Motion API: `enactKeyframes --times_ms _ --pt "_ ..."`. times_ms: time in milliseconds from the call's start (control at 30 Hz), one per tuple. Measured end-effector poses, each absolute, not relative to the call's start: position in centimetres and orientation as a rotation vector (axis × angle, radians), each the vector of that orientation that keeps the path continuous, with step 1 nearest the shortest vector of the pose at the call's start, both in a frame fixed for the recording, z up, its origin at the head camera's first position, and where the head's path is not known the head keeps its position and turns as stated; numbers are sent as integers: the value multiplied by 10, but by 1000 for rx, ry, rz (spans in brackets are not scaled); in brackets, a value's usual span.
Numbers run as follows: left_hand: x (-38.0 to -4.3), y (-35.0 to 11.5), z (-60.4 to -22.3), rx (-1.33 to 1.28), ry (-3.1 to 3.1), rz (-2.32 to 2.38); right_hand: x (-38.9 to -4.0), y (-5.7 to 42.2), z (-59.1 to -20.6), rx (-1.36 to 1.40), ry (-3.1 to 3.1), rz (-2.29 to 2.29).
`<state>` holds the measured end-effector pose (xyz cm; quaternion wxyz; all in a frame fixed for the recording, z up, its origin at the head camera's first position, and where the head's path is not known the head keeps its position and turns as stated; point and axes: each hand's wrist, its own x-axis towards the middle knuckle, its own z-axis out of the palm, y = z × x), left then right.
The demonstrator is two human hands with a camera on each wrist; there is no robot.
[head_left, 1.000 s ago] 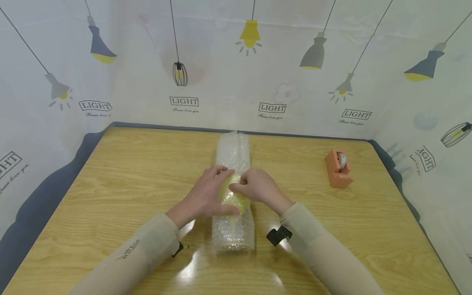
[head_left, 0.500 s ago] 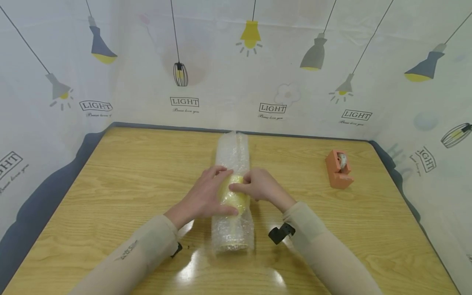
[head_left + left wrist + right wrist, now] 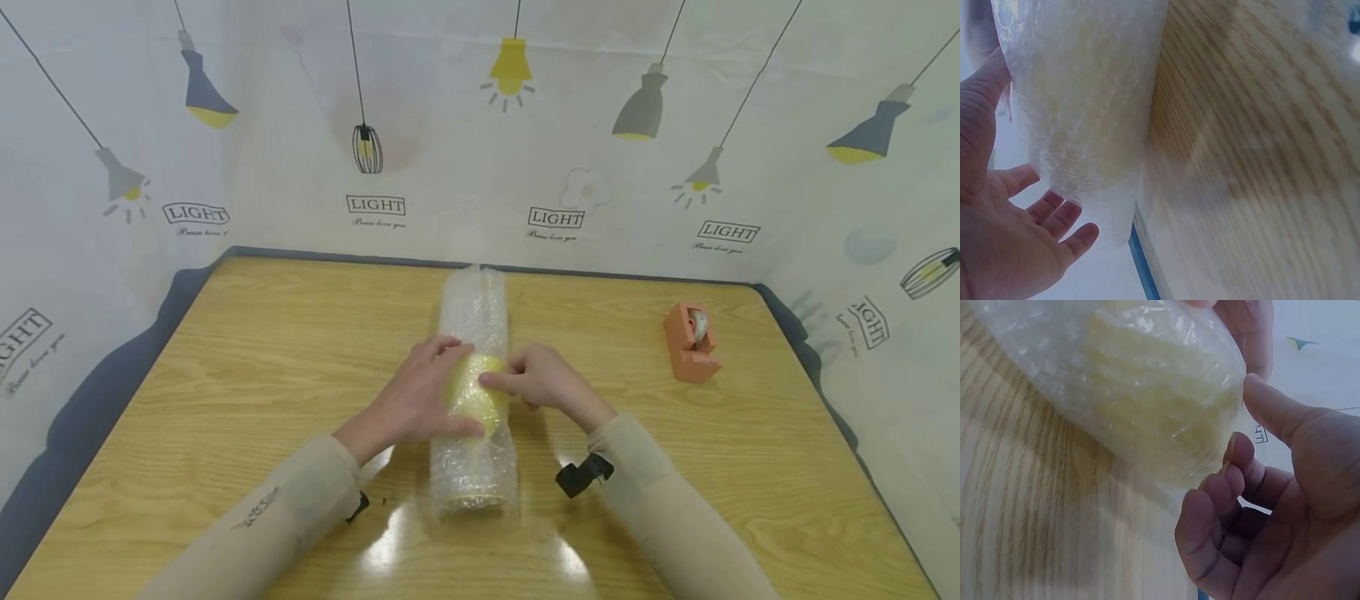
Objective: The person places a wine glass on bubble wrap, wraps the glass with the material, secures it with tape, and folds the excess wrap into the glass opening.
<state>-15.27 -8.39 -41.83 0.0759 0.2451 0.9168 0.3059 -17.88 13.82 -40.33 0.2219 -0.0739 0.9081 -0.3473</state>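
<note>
A long roll of bubble wrap (image 3: 475,471) lies lengthwise on the table, with something yellow (image 3: 477,404) showing through its middle. From the left, my left hand (image 3: 416,396) rests on the roll, its thumb and fingers spread apart. In the left wrist view, that hand's fingertips (image 3: 1066,215) touch or nearly touch the wrap. My right hand (image 3: 543,377) is at the roll's right side, its thumb touching the top of the wrap over the yellow part. The right wrist view shows its other fingers (image 3: 1194,515) loosely bent beside the wrap, with nothing visible in them.
An orange tape dispenser (image 3: 690,346) with a tape roll stands at the right on the wooden table (image 3: 300,317). Behind the table hangs a pale curtain (image 3: 450,150) printed with lamps.
My right hand has slid a little to the right across the wrap, its thumb drawing toward the roll's right side. The left hand and the roll stay in place.
</note>
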Motion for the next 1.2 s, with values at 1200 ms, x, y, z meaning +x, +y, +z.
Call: enactKeyframes --times_ms 1200 --pt "-154 -88 -426 649 2686 1212 -173 143 -422 -73 2431 -1124"
